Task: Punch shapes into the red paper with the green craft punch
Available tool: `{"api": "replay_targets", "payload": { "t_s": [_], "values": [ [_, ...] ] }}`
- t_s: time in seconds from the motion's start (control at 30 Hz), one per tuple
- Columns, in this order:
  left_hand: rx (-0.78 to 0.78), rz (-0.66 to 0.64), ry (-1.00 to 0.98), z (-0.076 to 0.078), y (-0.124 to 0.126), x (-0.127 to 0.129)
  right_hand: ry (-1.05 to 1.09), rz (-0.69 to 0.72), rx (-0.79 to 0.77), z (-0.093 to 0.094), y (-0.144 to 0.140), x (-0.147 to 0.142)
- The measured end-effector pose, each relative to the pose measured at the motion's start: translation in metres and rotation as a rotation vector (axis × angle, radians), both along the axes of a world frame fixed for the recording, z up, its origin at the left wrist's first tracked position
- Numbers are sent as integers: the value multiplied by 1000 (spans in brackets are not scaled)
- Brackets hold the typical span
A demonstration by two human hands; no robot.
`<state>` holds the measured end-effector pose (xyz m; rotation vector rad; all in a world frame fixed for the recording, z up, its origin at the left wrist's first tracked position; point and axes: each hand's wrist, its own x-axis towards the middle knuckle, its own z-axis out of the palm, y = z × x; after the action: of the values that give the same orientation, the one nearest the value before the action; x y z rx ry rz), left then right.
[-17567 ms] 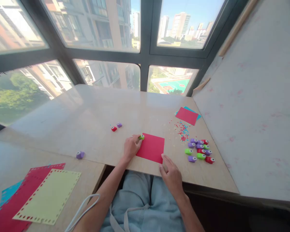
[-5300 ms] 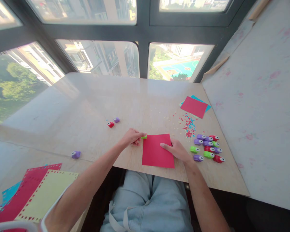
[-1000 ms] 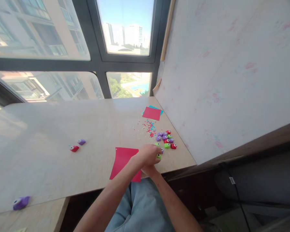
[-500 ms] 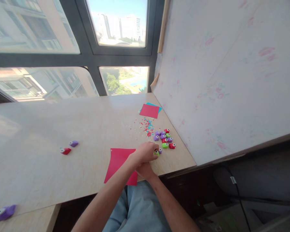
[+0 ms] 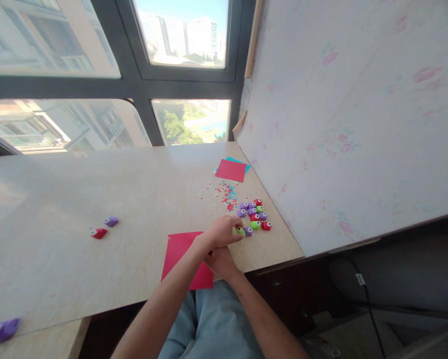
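My left hand (image 5: 224,232) reaches across to the right, over my right wrist area, with its fingers closed around a small green craft punch (image 5: 240,231). Touching or very close to that punch is a purple punch (image 5: 248,232) on the table. Below my left hand lies my right hand (image 5: 221,263), at the right edge of a red sheet of paper (image 5: 182,252). Its fingers are mostly covered by the left forearm, so what they hold does not show. Several red, green and purple punches (image 5: 252,211) stand in a cluster just beyond.
Red and blue paper confetti (image 5: 229,194) is scattered behind the punches. Red and blue sheets (image 5: 231,170) lie stacked near the wall (image 5: 339,124). Leftward sit a red punch (image 5: 98,233) and a purple one (image 5: 111,221); a larger purple punch (image 5: 4,331) is at the front left.
My left hand has moved slightly away from me with the green punch, which now sits level with the purple one. The right hand has shifted slightly left and up.
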<state>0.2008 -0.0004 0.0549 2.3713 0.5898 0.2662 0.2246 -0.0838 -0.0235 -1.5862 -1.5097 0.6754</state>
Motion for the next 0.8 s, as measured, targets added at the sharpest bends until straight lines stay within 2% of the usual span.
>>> {"api": "replay_targets", "payload": {
  "t_s": [0.1,0.2,0.47,0.6,0.8],
  "values": [
    [-82,81,-114,-5,3,-8,-21,71,17,7,0,0],
    [-103,145,-177,-10,6,-11,-31,78,37,12,-1,0],
    [-193,87,-96,-15,11,4,-22,50,-38,13,-1,1],
    [-171,67,-60,-16,13,11,16,24,-32,15,-1,2],
    [-248,47,-128,-18,14,13,8,21,-41,15,-1,3]
  ]
}}
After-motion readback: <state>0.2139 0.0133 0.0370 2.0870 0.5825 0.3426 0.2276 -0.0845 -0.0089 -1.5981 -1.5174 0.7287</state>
